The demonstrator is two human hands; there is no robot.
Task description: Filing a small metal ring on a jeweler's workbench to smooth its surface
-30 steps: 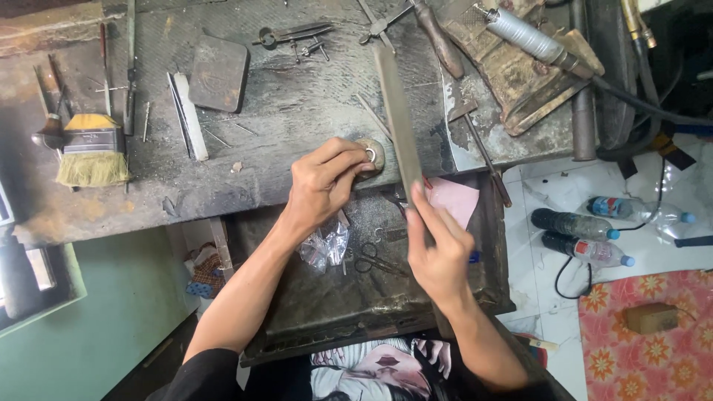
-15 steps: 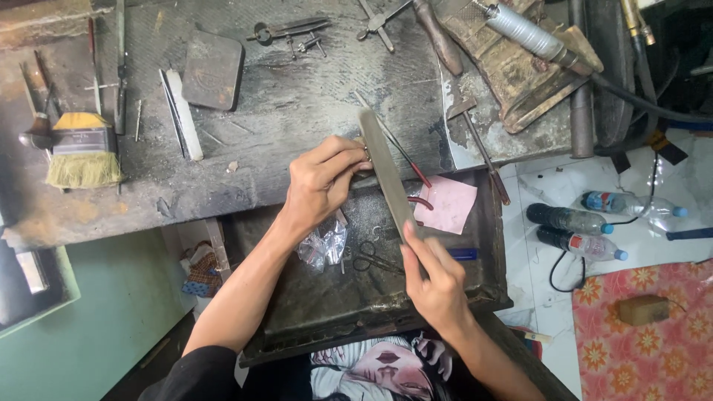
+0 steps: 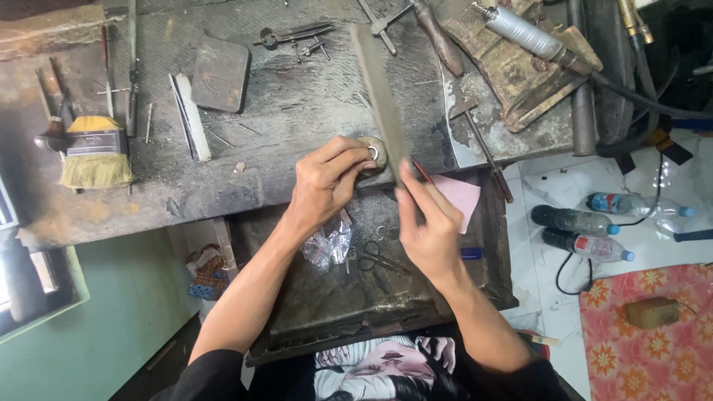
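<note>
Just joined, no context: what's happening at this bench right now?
A person is filing a small metal ring at a worn, dark workbench. The left hand pinches the ring against a small peg at the bench edge, while the right hand holds a long flat file laid across it, pointing away from the person. Below the hands, a metal tray holds scissors, a clear plastic bag and a pink paper. A brush lies at the left.

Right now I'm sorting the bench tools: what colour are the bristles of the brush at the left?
Yellowish straw, on the brush; clearest in the head view.
</note>
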